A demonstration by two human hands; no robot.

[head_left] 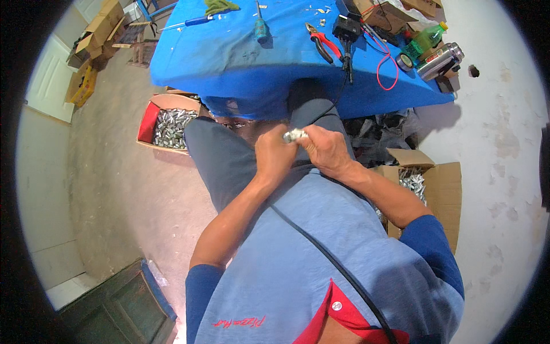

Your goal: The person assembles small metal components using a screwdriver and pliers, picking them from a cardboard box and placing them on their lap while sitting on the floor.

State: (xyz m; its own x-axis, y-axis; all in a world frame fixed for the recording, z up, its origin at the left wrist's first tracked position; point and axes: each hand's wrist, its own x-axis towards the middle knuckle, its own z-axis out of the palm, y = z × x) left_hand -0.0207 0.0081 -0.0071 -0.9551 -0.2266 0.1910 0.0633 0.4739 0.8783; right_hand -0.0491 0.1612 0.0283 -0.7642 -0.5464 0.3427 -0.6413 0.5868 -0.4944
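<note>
Above my lap, my left hand [275,152] and my right hand [329,150] are closed close together on a small metal part with a white section [294,135]. Fingers cover much of it, so its exact kind cannot be made out. The thumb side of my right hand presses at its right end, while its left end meets my left fist. On the floor to the left, an open carton [162,148] holds many small metal cylinders [173,127]. To the right, beside my forearm, another open carton [444,198] contains slim silvery metal parts [412,182].
Ahead is a table with a blue cover [229,63]. On it lie a screwdriver [197,20], a teal-handled tool [261,28], red-handled pliers [325,43], black adapters with cables [346,28], a green bottle [423,43] and a steel flask [440,61]. A black cable [321,246] crosses my shirt.
</note>
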